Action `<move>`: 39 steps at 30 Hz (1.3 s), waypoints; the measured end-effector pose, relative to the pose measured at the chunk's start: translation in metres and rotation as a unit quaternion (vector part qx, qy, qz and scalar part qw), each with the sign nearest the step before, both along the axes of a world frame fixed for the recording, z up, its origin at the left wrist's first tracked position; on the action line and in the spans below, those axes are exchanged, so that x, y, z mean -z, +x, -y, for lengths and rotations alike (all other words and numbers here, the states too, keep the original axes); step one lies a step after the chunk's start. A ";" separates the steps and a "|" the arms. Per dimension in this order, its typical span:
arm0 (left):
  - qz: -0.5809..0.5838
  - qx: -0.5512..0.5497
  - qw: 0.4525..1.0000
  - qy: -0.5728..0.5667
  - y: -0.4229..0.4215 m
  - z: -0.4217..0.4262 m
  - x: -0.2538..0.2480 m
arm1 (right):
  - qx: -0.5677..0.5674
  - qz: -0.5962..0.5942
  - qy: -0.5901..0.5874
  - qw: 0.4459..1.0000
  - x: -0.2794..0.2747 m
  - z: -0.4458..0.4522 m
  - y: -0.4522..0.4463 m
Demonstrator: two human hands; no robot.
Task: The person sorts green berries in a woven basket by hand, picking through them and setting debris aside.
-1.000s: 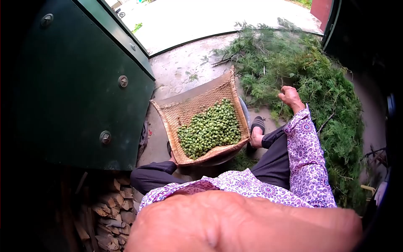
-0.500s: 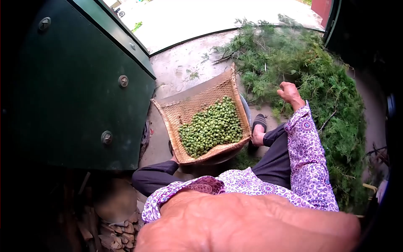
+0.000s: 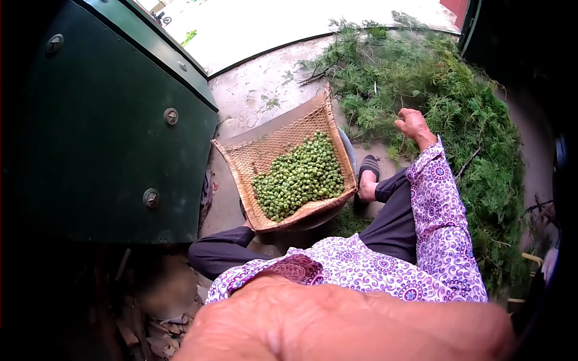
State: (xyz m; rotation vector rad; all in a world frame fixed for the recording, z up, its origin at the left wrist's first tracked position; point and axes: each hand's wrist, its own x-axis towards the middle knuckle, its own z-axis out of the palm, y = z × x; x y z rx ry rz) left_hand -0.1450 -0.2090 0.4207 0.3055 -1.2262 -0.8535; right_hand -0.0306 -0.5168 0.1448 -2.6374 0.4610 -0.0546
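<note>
My right hand (image 3: 415,126), in a purple patterned sleeve (image 3: 438,186), hangs over the edge of a pile of feathery evergreen branches (image 3: 442,90). Its fingers are curled in; what they hold, if anything, is hidden. Bare skin fills the bottom of the view; it looks like my raised left hand (image 3: 337,322), very near the camera, its fingers out of sight. Between my feet a woven wicker scoop basket (image 3: 259,135) leans tilted on a metal basin (image 3: 347,147). Small round green cones (image 3: 301,177) are heaped in the basket, apart from both hands.
A dark green metal door (image 3: 108,132) with star-shaped studs stands at the left. My slippered foot (image 3: 368,174) is right of the basket. Split firewood (image 3: 162,346) lies at lower left. Beyond the doorway is bright paved ground (image 3: 259,27).
The whole view has shifted slightly, with the basket a little higher and further left. My right hand stays curled beside the branches. The cones look the same.
</note>
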 end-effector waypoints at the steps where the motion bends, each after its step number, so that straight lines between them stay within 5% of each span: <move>1: -0.001 0.001 1.000 0.000 -0.004 0.003 -0.005 | 0.002 -0.006 0.001 1.000 0.003 0.000 -0.001; 39: -0.031 -0.039 0.999 -0.004 -0.006 0.005 -0.008 | -0.017 -0.024 0.025 0.999 -0.006 -0.002 0.002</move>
